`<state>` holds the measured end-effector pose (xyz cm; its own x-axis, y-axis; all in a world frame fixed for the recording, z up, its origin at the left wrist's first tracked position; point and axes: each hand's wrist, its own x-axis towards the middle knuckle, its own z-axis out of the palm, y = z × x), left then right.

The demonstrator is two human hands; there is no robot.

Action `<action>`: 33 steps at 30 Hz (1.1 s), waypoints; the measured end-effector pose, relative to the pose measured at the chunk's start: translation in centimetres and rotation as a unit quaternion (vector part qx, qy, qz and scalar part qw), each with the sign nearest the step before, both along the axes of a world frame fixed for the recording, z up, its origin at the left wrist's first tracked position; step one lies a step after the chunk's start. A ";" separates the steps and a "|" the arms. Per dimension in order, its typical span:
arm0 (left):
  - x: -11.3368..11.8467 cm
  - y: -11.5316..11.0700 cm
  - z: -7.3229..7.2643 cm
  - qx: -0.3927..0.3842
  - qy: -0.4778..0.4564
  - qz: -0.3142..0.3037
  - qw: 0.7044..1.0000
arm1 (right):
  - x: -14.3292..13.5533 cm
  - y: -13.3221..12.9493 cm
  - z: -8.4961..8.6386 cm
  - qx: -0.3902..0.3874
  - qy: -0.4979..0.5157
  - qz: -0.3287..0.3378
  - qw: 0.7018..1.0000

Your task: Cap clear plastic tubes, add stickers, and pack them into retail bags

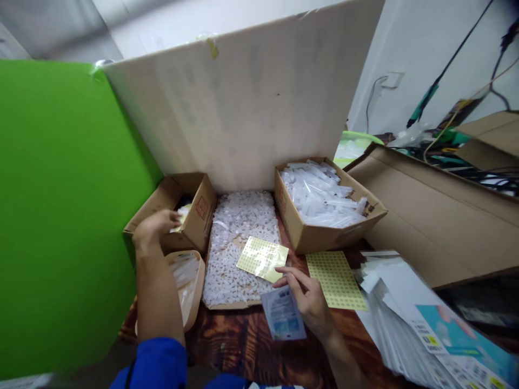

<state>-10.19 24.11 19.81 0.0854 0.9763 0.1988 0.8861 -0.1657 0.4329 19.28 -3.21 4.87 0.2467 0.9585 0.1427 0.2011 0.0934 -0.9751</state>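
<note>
My left hand (pixel 153 226) reaches into a small open cardboard box (pixel 201 213) at the left; its fingers curl over something pale inside, and whether it grips it is unclear. My right hand (pixel 307 296) lies on the wooden table, fingers apart, resting on a small white and blue pouch (pixel 281 314). Its fingertips are close to a curled yellow sticker sheet (pixel 261 257) that lies on a flat tray of small white plastic parts (pixel 239 237). A second yellow sticker sheet (pixel 336 279) lies flat just right of my hand.
A cardboard box of clear plastic tubes (pixel 324 197) stands at the right. A beige tray (pixel 195 286) with clear pieces sits front left. A stack of printed pouches (pixel 425 324) fans out at the right. A white board (pixel 251 102) and a green panel (pixel 60 205) wall the space.
</note>
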 end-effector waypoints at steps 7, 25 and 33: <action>5.4 -11.1 -3.8 0.151 -0.156 -0.055 0.974 | -0.5 0.9 -0.1 -0.004 -0.056 -0.158 0.986; 12.6 -19.3 -13.7 -0.078 -0.450 -0.231 0.859 | -1.0 1.2 1.5 0.065 0.124 -0.133 0.981; 12.1 -17.7 -14.6 0.071 -0.399 -0.309 0.861 | -0.8 1.0 0.1 0.080 0.092 -0.161 0.979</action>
